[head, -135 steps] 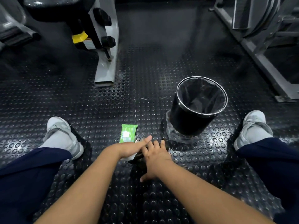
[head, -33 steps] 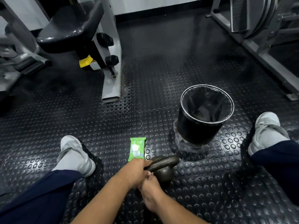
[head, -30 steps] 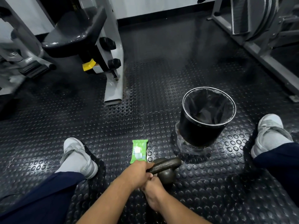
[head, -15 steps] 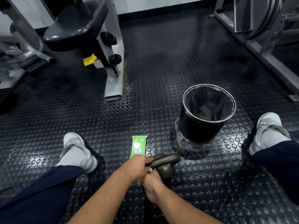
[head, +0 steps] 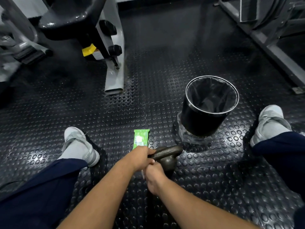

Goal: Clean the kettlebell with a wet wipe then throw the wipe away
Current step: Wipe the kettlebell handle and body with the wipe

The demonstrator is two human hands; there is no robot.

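On my feed, both forearms reach down the middle of the picture to the kettlebell (head: 166, 157), which sits on the studded black rubber floor (head: 115, 113) between the person's spread legs, near the bottom of the view. The left hand (head: 142, 158) is wrapped around the near end of the bell's handle - fingers curled over the bar, knuckles up. The right hand (head: 154, 177) sits just below it, against the bell's round body, fingers curled inward. A thin white edge of the wet wipe (head: 143, 174) shows at that hand's left side, so I read it as gripping the wipe against the iron, though most of the cloth is hidden under the palm. The 2 hands touch each other.

Just beyond the left hand lies a green pack of wipes (head: 141, 139), flat on the floor, its near end hidden by the knuckles. To the right and further off stands the bin (head: 198, 116) - round, dark, metal-rimmed, lined with a black bag, upright and apart from the bell. I cannot tell what is inside.

A grey left shoe (head: 79, 146) and a grey right shoe (head: 270, 123) flank the scene, with navy trouser legs below them. A gym machine (head: 113, 63) with a grey upright stands at upper left, and a metal frame (head: 267, 43) runs along the upper right.
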